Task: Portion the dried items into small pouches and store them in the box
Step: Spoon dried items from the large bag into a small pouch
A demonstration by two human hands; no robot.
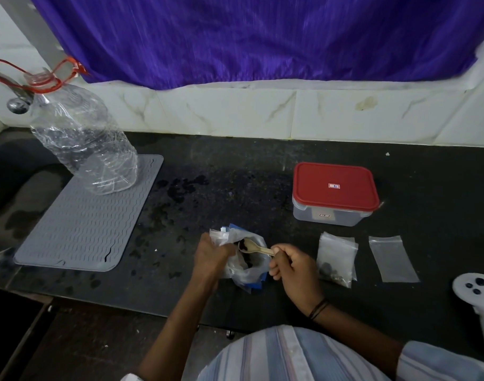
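A large clear bag with blue trim [249, 273] sits on the black counter [235, 182] near its front edge. My left hand [212, 254] grips the bag's rim together with a small pouch [220, 236]. A pale wooden spoon [253, 247] is held by its handle in my right hand [290, 264]; its bowl, loaded with dark dried pieces, is over the bag's mouth. To the right lie a small pouch holding dark pieces [335, 258] and an empty flat pouch [392, 258]. Behind them stands the clear box with its red lid [335, 188] on.
A grey ribbed mat [78, 221] lies at the left with a big clear plastic bottle [84, 138] on its far corner. Wet patches mark the counter between mat and box. A white controller [480, 298] sits at the right edge. A tiled wall and purple curtain are behind.
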